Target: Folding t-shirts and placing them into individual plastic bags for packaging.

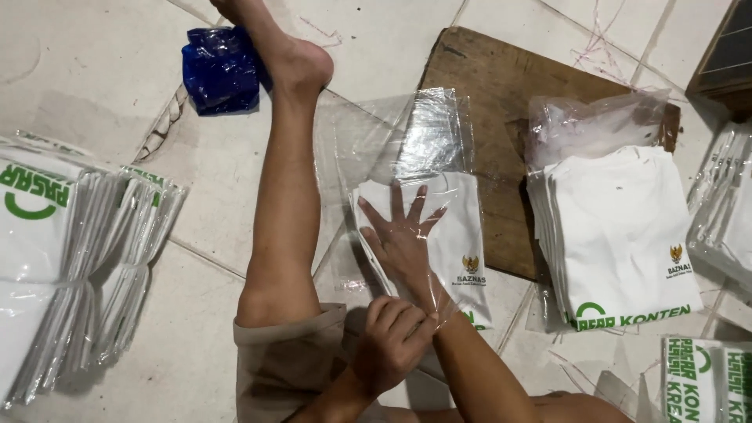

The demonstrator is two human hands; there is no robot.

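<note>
Around you on the tiled floor

You have a blue plastic bundle [221, 69] by your foot, a wooden board [501, 86], a stack of folded white shirts [627, 243] topped by a crumpled clear bag [587, 125], and bagged shirts piled at left [70, 258] and far right [724, 211].

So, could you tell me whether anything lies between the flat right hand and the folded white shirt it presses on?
Yes: the right hand lies flat on the folded white shirt with the clear plastic bag film around them, though which layers separate them is unclear. The left hand grips the bag's near edge.
</note>
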